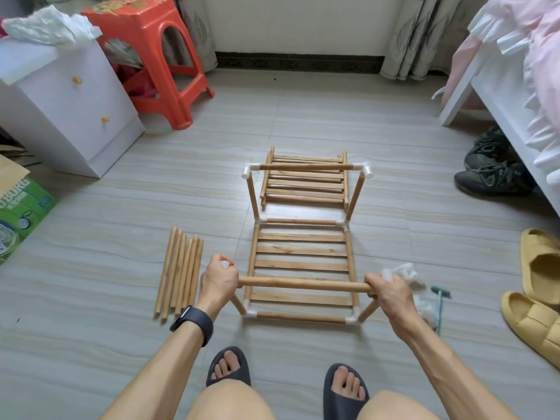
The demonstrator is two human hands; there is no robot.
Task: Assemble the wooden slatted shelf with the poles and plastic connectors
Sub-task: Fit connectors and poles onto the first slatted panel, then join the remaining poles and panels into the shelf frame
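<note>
A slatted wooden shelf panel [301, 265] lies on the floor, framed by poles and white plastic connectors [251, 312]. Two upright poles at its far end carry a top pole [304, 167] joined by white connectors. At the near end a horizontal pole [303, 284] spans two short uprights. My left hand [218, 280] grips its left end around a white connector. My right hand [389, 287] grips its right end around another white connector. Loose poles [179, 272] lie to the left. More slatted panels [304, 184] are stacked behind the frame.
A white drawer cabinet [65, 107] and a red plastic stool [157, 56] stand at the left, with a green box [21, 213]. A white bed frame [497, 95], dark shoes [488, 171] and yellow slippers [536, 286] are at the right. A small green hammer [439, 307] and plastic bags lie by my right hand.
</note>
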